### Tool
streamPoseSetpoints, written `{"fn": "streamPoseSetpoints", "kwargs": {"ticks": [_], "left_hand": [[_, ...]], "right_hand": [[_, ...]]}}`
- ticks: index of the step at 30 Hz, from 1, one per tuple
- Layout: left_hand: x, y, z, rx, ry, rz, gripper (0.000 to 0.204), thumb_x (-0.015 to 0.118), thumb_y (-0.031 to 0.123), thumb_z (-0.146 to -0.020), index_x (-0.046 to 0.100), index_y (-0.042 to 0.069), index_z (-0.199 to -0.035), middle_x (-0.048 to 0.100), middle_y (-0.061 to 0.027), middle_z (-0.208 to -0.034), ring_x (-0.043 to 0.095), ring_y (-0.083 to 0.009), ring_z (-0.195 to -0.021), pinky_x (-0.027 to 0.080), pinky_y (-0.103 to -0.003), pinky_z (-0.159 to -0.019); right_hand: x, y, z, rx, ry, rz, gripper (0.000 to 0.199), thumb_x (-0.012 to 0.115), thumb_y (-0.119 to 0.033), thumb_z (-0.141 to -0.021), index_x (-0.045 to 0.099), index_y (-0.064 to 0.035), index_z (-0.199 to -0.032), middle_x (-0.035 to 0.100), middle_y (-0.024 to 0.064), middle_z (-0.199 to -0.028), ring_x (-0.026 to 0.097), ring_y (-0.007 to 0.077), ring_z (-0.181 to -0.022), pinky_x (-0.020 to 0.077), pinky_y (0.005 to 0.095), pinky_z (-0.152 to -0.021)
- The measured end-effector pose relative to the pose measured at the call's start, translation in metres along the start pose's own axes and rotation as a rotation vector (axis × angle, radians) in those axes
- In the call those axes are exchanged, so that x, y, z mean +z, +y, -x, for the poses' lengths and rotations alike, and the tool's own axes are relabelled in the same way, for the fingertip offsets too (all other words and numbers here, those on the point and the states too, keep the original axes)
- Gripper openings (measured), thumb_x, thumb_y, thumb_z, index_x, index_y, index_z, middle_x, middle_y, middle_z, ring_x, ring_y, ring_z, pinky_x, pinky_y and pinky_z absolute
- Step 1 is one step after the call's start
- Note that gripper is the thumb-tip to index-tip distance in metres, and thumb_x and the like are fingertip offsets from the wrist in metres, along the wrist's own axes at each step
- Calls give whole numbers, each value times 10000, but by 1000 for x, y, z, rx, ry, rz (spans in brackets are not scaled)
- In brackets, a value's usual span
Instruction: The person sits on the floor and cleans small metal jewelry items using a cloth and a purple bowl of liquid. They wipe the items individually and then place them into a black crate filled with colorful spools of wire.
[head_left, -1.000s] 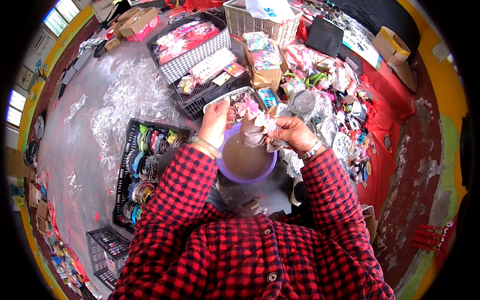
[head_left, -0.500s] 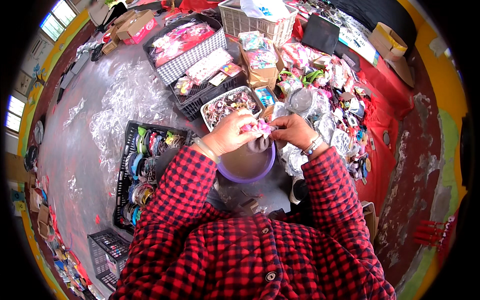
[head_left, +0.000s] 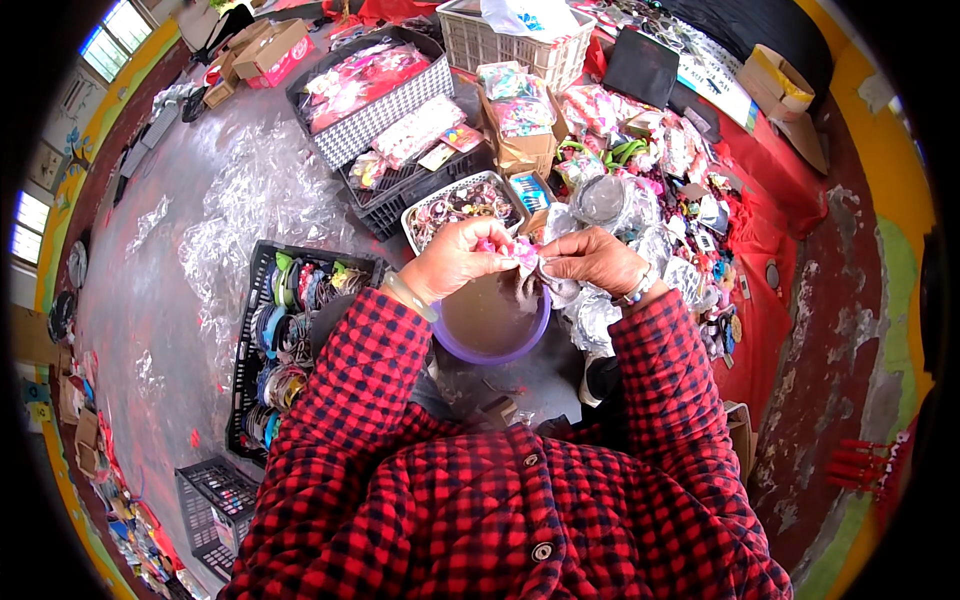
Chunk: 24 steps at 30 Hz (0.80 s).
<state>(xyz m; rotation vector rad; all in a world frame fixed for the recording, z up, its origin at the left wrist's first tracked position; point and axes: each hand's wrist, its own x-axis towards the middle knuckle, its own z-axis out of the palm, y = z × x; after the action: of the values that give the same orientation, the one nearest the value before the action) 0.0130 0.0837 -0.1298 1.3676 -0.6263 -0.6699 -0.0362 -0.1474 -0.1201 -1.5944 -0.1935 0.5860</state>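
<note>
Two hands held a pink bow and a grey cloth over a purple basin.
In the head view, the left hand pinched the bow between thumb and fingers; the right hand, just beside it, had its fingertips closed on the cloth, though whether they also gripped the bow could not be told. The bow was above the basin's far rim, with murky water below. Beyond it stood a white basket, and a black crate stood to the left.
</note>
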Motion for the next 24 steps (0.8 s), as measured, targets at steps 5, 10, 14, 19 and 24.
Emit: {"fn": "streamPoseSetpoints", "kwargs": {"ticks": [5, 10, 14, 19, 24], "left_hand": [[3, 3, 2, 8, 4, 27, 93, 599, 22, -793, 548, 38, -870, 512, 21, -820, 492, -49, -771, 416, -193, -696], [6, 20, 4, -213, -104, -16, 144, 573, 185, -848, 557, 43, -871, 541, 22, -751, 507, -50, -680, 419, -189, -598], [4, 17, 4, -305, -232, -145, 204, 544, 229, -866, 609, 36, -860, 566, 13, -694, 512, -44, -624, 409, -185, -558], [5, 11, 7, -315, -301, -183, 208, 560, 201, -853, 620, 5, -890, 572, 3, -690, 512, -51, -619, 406, -192, -554], [5, 13, 7, -308, -325, -105, 190, 578, 167, -837, 627, -16, -857, 568, -2, -660, 509, -52, -612, 400, -194, -551]], "right_hand": [[7, -8, 1, -100, -70, 140, 227, 528, -126, -865, 586, -17, -1056, 603, 21, -906, 505, 74, -857, 416, 232, -777], [7, -11, 1, -93, -95, 237, 220, 493, -101, -885, 559, 4, -1067, 592, -1, -928, 496, 50, -837, 417, 212, -737], [10, -4, -1, -141, -66, 270, 198, 515, -167, -874, 587, -37, -1004, 593, 23, -837, 501, 88, -781, 419, 252, -727], [16, -17, 2, -132, -165, 414, 206, 527, -215, -874, 597, -36, -948, 578, 46, -763, 495, 105, -728, 419, 268, -683], [12, -14, 4, -156, -178, 385, 179, 530, -172, -867, 576, -1, -896, 538, 47, -720, 466, 97, -703, 403, 277, -654]]}}
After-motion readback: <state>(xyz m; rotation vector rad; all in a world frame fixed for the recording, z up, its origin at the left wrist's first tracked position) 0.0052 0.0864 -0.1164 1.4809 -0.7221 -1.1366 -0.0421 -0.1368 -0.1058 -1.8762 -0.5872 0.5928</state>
